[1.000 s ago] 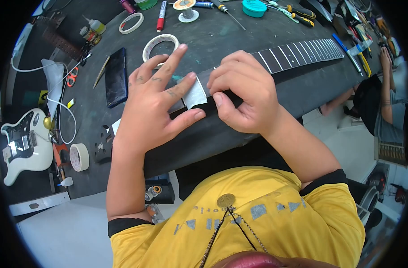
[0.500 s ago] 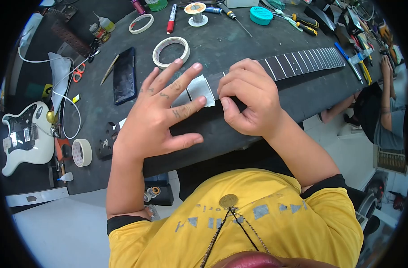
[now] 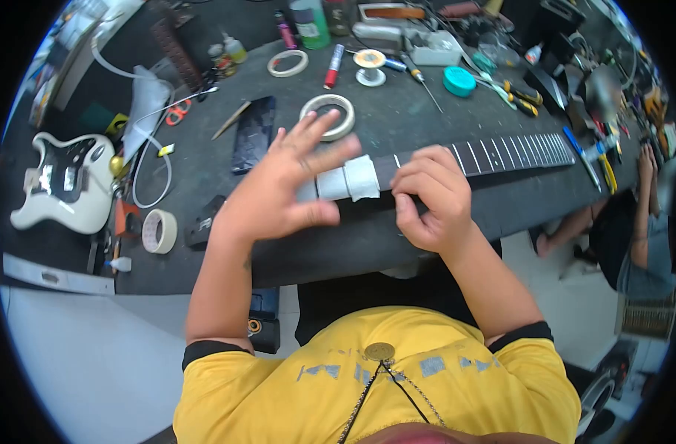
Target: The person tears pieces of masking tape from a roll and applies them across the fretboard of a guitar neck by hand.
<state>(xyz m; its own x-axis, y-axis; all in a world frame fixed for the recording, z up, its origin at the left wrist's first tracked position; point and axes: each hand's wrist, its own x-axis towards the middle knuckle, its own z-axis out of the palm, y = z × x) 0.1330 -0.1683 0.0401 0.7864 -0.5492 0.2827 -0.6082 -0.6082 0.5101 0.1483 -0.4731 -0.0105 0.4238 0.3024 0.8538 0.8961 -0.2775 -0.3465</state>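
A guitar neck (image 3: 512, 154) with a dark, fretted fingerboard lies across the bench in front of me. Two pale strips of tape (image 3: 363, 178) sit side by side across its left part. Over the neck's left end hovers my left hand (image 3: 275, 189), fingers spread and holding nothing, hiding part of the taped area. My right hand (image 3: 438, 198) is at the fretboard just right of the tape, its fingers curled over the neck and its thumb close to the near edge. Whatever may be between those fingertips is hidden.
Behind the neck lie a tape roll (image 3: 349, 120), a phone (image 3: 254, 133), a red marker (image 3: 334, 68), a solder spool (image 3: 370, 76) and a teal tin (image 3: 459, 81). A white guitar body (image 3: 94, 196) is at left, pliers (image 3: 608, 172) at right. Another person (image 3: 641, 229) sits far right.
My left hand has drawn left off the tape strips, uncovering more of them, and its fingers have shifted. My right hand stays curled by the neck. The camera view has shifted.
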